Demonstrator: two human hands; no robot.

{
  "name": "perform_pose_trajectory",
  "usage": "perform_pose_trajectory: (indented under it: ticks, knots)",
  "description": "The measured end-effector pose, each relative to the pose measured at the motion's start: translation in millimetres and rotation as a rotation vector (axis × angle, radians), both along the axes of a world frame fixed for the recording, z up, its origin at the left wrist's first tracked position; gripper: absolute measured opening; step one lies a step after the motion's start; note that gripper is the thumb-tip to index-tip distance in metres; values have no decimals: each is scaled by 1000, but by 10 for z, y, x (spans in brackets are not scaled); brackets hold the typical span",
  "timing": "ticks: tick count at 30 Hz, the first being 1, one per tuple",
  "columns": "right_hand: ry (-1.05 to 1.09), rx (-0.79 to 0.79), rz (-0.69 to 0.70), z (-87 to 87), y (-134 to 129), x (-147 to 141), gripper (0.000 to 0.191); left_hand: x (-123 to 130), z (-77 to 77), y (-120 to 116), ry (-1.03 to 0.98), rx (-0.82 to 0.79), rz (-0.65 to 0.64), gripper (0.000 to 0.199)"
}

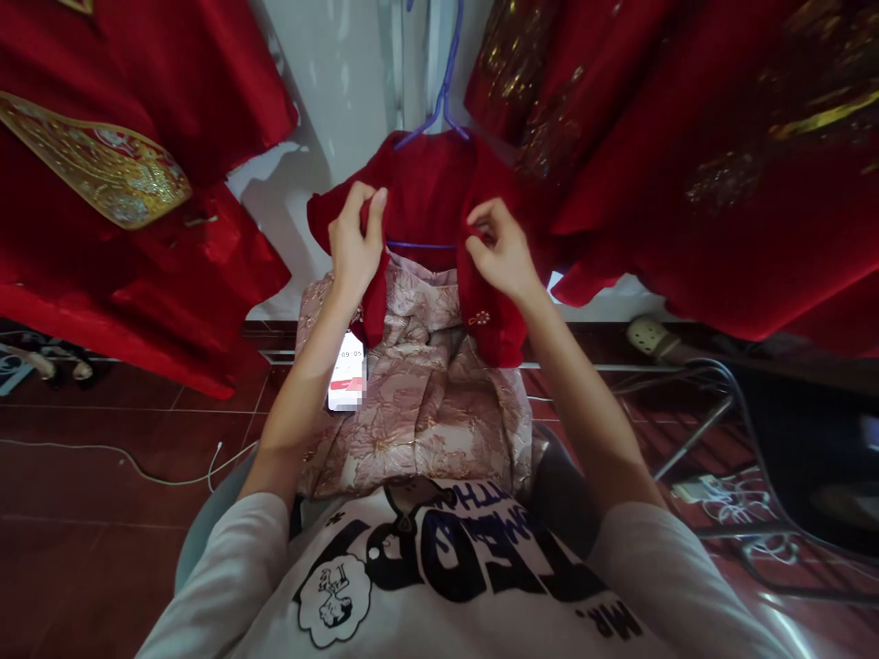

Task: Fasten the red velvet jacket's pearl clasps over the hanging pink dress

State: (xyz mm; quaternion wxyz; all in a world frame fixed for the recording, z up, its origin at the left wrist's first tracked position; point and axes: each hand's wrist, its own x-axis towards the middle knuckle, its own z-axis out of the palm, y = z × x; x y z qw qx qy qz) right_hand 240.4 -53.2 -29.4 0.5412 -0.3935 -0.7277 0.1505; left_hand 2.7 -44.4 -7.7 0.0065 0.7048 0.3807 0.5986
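A small dark red jacket [432, 178] hangs open on a purple hanger [446, 91] in front of me. My left hand [358, 233] is at the jacket's left front edge, with thumb and fingertips close together; what lies between them is too small to tell. On the other side, my right hand [500, 245] has its fingers curled in a pinch at the right front edge of the jacket. Below the jacket a pink brocade garment [418, 403] lies across my lap. A lit phone [347, 375] rests on it, beside my left forearm.
Red garments with gold decoration hang at the left [137, 229] and right [659, 174]. A black chair [810, 430] with metal legs stands at the right, near tangled white cables [742, 499]. One clog [645, 337] and a thin cable [151, 474] are lower down.
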Motion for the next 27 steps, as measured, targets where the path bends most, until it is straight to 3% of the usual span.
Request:
perform_pose_trajectory:
  ticks: [3, 7, 13, 17, 19, 21, 27]
  knots:
    - [-40, -15, 69, 39, -40, -173, 20, 280, -40, -38, 39, 11, -47, 53]
    - [-30, -29, 136, 75, -101, -347, 28, 502, -148, -98, 42, -52, -68, 46]
    - [52, -108, 198, 14, -122, -342, 50, 478, -256, -139, -72, -142, -105, 40]
    - [147, -108, 238, -74, -140, -270, 54, 449, -382, -159, -225, -224, -213, 46]
    - [187, -111, 239, -116, -165, -255, 56, 431, -444, -186, -240, -270, -239, 38]
    - [196, -108, 233, -146, -202, -261, 56, 413, -481, -220, -200, -261, -207, 24]
    - [203, -35, 214, -159, -353, -317, 52, 433, -475, -285, -94, -118, -96, 16]
